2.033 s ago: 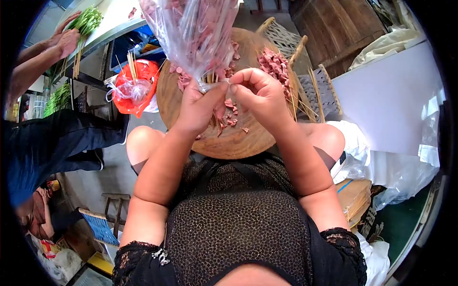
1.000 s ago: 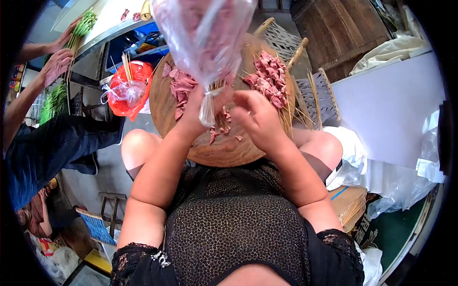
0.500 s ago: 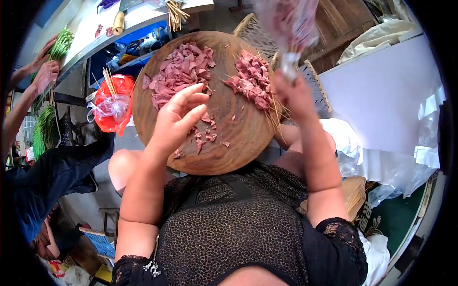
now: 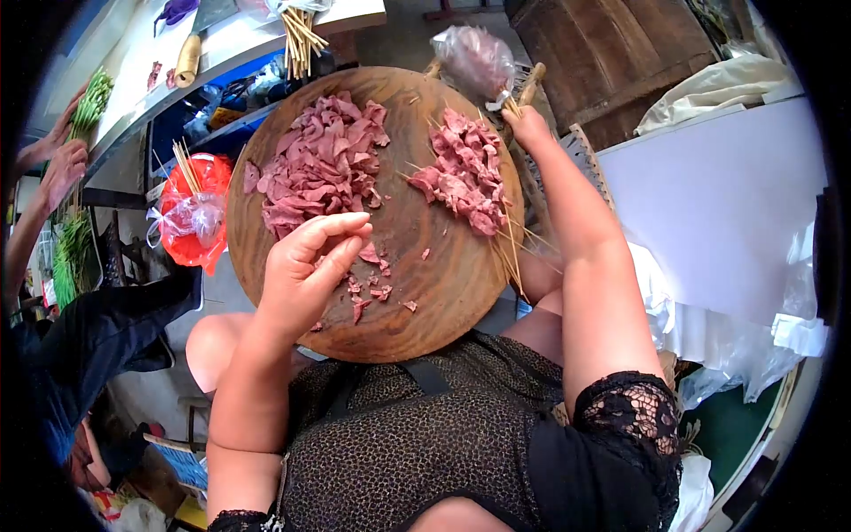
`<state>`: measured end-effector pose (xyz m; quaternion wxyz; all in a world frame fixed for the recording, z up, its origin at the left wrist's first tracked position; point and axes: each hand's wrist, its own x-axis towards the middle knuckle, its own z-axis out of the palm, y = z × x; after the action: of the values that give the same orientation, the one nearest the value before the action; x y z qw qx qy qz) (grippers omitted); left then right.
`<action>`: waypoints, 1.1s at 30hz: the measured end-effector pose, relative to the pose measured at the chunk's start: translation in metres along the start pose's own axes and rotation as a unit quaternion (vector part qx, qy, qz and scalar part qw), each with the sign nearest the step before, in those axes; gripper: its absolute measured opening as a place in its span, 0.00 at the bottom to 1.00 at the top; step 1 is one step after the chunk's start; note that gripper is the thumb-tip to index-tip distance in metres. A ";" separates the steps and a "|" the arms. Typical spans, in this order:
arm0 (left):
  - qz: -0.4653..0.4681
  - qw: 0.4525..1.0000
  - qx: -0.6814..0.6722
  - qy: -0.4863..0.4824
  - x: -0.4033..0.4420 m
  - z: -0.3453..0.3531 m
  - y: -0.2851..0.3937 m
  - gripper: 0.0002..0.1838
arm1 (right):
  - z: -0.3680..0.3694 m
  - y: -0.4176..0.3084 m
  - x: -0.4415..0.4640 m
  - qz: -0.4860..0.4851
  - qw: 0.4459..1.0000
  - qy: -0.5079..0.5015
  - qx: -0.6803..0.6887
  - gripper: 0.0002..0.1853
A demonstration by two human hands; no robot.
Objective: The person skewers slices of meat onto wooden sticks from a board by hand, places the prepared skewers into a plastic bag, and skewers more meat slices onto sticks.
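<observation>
My right hand (image 4: 529, 127) is stretched out past the far right edge of the round wooden board (image 4: 434, 306). It is closed on the tied neck and sticks of a clear bag of skewered meat (image 4: 477, 64), above a woven chair. My left hand (image 4: 310, 266) hovers over the near left part of the board, fingers bent, thumb apart from the fingertips, nothing visible in it. Beyond it lies a heap of sliced raw meat (image 4: 319, 164). Meat on skewers (image 4: 465, 173) lies on the board's right side, its sticks pointing toward me. Small meat scraps (image 4: 359, 297) lie near my left hand.
A red plastic bag (image 4: 191, 226) with sticks stands left of the board. A white table (image 4: 239, 40) at the upper left bears a stick bundle (image 4: 301, 40). At the far left, another person's hands (image 4: 64, 164) hold green vegetables (image 4: 91, 102). A pale panel (image 4: 709, 204) stands right.
The tied bag of meat has moved from in front of me to the far right in my right hand. My left hand has let go of it. The board's meat is now uncovered.
</observation>
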<state>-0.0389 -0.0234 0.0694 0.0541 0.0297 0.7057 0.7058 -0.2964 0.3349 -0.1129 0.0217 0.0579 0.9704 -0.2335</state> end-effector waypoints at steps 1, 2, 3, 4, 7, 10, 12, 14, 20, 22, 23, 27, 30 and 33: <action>-0.007 1.000 0.007 -0.002 0.000 0.000 0.000 0.12 | 0.004 0.003 0.001 -0.002 1.000 -0.001 0.002 0.21; -0.012 1.000 0.014 -0.005 0.000 -0.001 0.001 0.12 | 0.007 0.007 0.000 0.016 1.000 0.003 -0.009 0.22; -0.013 1.000 0.015 -0.004 -0.001 -0.001 0.000 0.12 | 0.009 0.012 -0.002 0.034 0.999 0.006 -0.020 0.24; -0.013 1.000 0.021 -0.004 -0.001 0.000 -0.001 0.12 | 0.010 0.019 -0.001 0.035 0.999 0.005 -0.019 0.24; -0.007 0.999 0.040 -0.007 0.001 -0.001 -0.003 0.12 | -0.004 0.033 -0.004 0.033 0.997 -0.056 -0.038 0.24; -0.026 0.999 0.043 -0.002 -0.002 -0.001 -0.001 0.12 | -0.046 0.065 -0.030 0.064 0.997 -0.026 -0.028 0.29; -0.004 1.000 0.028 0.008 -0.003 -0.003 -0.002 0.11 | -0.055 0.121 -0.047 0.104 0.987 0.020 -0.124 0.35; 0.007 1.000 0.013 0.006 -0.005 -0.005 0.001 0.12 | -0.071 0.124 -0.090 0.116 0.972 -0.100 -0.179 0.37; 0.043 0.998 0.036 0.025 -0.004 -0.014 -0.001 0.12 | -0.037 0.160 -0.119 0.180 0.940 -0.210 -0.202 0.30; 0.032 0.996 0.070 0.045 -0.003 -0.022 0.002 0.12 | -0.024 0.160 -0.126 0.239 0.955 -0.115 -0.132 0.18; 0.029 0.997 0.036 0.066 -0.002 -0.026 -0.002 0.12 | -0.016 0.175 -0.120 0.165 0.940 -0.209 -0.211 0.14; 0.056 0.987 0.032 0.146 0.003 -0.045 0.003 0.12 | -0.039 0.171 -0.119 0.080 0.944 -0.158 -0.279 0.14; 0.059 0.980 -0.045 0.184 0.002 -0.057 -0.003 0.11 | -0.080 0.154 -0.108 0.077 0.987 0.091 -0.112 0.12; 0.031 0.978 0.131 0.161 -0.003 -0.064 -0.022 0.09 | -0.137 0.102 -0.120 -0.122 0.960 0.252 0.016 0.12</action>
<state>-0.0428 -0.0877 0.0477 -0.0865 -0.0558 0.7902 0.6042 -0.1669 0.4748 -0.0284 -0.2532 -0.0034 0.9402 -0.2277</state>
